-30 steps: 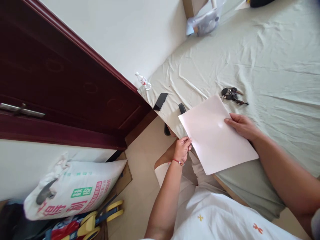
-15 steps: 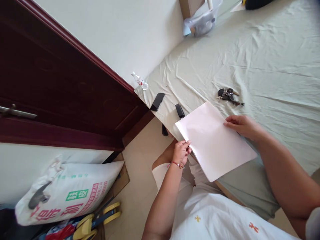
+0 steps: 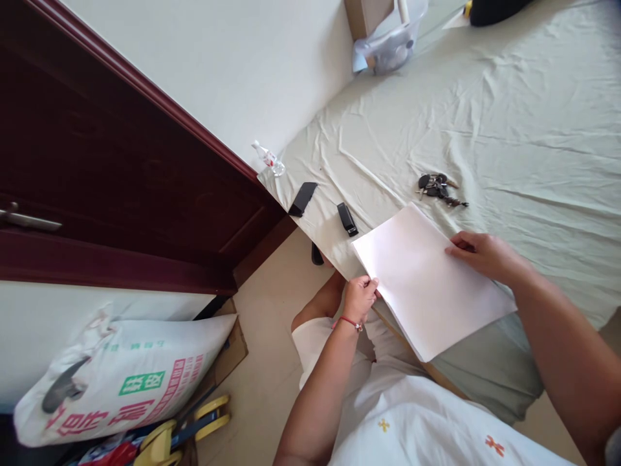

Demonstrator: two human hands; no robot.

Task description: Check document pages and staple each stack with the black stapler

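Note:
A stack of white paper (image 3: 431,285) lies at the near edge of the sheet-covered bed, partly over my lap. My left hand (image 3: 359,298), with a red beaded bracelet at the wrist, pinches the stack's left edge. On the opposite edge my right hand (image 3: 478,252) grips the sheets between thumb and curled fingers. Just beyond the paper's far left corner lies a black stapler (image 3: 347,219). A bunch of keys (image 3: 440,189) rests on the bed past the far right edge of the paper.
A flat black object (image 3: 303,199) and a plastic bottle (image 3: 268,159) are near the bed's left corner. A clear container (image 3: 391,48) stands by the wall. On the left are a dark red door (image 3: 121,142), a white printed sack (image 3: 130,375) and yellow wheels (image 3: 213,414).
Both hands have shifted the paper stack slightly right and toward me. The stapler, partly covered before, now shows fully. The view has moved slightly.

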